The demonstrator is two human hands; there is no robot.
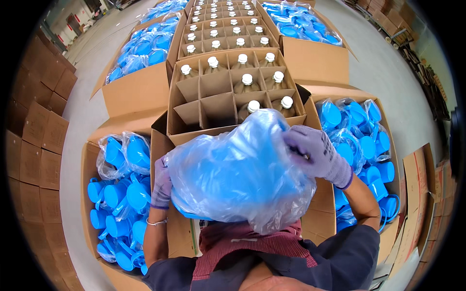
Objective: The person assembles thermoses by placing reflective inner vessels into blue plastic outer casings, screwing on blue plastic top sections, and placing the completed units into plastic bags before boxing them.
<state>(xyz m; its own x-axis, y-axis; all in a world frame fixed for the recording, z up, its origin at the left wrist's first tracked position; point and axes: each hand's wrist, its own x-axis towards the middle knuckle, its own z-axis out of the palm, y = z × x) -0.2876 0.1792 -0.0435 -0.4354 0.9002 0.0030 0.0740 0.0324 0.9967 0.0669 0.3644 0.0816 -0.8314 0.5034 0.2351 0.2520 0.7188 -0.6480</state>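
In front of my chest is a clear plastic bag (pixel 238 169) with blue plastic inside; the film blurs its exact shape. My left hand (pixel 162 183), in a purple glove, closes on the bag's left side, its fingers partly hidden behind it. At the upper right, the curled fingers of my gloved right hand (pixel 314 154) grip the film. Just beyond the bag stands a divided carton (pixel 175 104) of bottles with white caps (pixel 247 79). Several of its left compartments hold no bottle.
Open cartons of blue lidded plastic jugs (pixel 116 194) and more wrapped blue jugs (pixel 357 116) flank me on both sides. Further bottle cartons (pixel 223 34) run ahead in a row. Brown boxes (pixel 41 160) are stacked at the far left, and flattened cardboard (pixel 417 189) leans at right.
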